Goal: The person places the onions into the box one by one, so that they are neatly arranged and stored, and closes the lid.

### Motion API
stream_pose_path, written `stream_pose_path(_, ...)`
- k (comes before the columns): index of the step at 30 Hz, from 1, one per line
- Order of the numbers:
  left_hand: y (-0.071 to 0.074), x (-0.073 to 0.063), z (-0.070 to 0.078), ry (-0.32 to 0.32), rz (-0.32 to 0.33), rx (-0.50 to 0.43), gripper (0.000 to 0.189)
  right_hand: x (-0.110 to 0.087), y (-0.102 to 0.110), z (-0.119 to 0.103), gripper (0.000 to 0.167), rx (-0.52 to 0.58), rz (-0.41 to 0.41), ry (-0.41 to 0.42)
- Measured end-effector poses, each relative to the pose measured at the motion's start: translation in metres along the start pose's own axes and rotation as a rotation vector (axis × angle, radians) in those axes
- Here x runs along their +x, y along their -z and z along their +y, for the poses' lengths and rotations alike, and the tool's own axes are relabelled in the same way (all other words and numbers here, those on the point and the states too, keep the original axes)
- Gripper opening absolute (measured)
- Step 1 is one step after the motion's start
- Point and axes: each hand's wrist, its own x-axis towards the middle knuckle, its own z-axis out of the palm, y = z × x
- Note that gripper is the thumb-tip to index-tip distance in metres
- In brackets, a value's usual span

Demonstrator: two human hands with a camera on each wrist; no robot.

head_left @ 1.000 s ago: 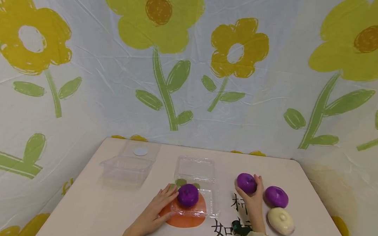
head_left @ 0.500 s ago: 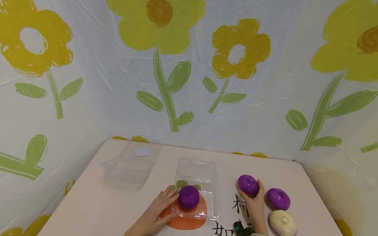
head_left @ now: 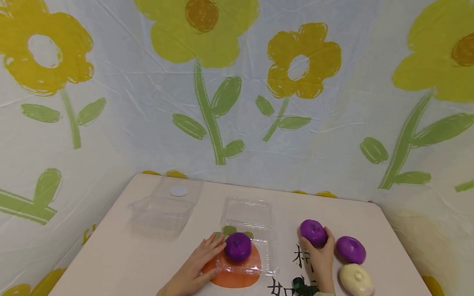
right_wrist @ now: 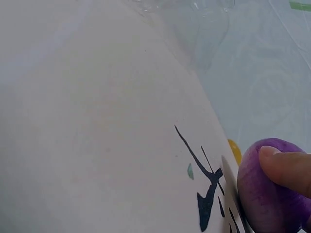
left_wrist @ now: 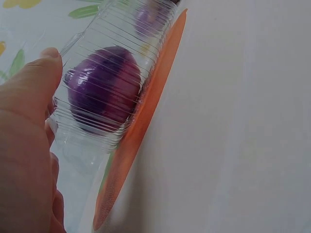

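A clear lidded plastic container (head_left: pixel 270 255) lies opened out mid-table, with one shiny purple onion (head_left: pixel 238 247) in its near half. My left hand (head_left: pixel 196 263) rests at the container's left side, fingers spread and fairly straight. In the left wrist view the thumb (left_wrist: pixel 46 68) touches the container's rim. My right hand (head_left: pixel 322 257) grips a second purple onion (head_left: pixel 312 233) between thumb and fingers, close over the table to the right. The right wrist view shows the thumb (right_wrist: pixel 286 167) pressed on that onion's side; the other fingers are hidden there.
Right of the right hand lie another purple onion (head_left: pixel 351 250) and a cream-coloured, onion-like piece (head_left: pixel 356 281) with a nub. A second clear container (head_left: pixel 160 215) stands open at the back left. The table mat (head_left: pixel 109 257) bears a persimmon print and black characters.
The head view has shifted slightly. The right hand's fingers sit a little lower around the onion. The left hand, the container and the other onions keep their places.
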Motion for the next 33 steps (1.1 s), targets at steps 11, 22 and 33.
stream_pose_path(11,0.002,0.001,0.003,0.002,0.004,0.014,0.056,0.001,0.005,-0.009,0.099,0.021,-0.039,-0.076)
stream_pose_path(22,0.0,0.0,0.001,0.01,0.0,0.008,0.057,-0.005,0.013,-0.034,0.097,0.068,-0.085,-0.066)
stream_pose_path(33,-0.001,0.0,0.001,0.002,0.004,0.002,0.057,-0.018,0.018,-0.07,0.092,0.057,-0.149,-0.018)
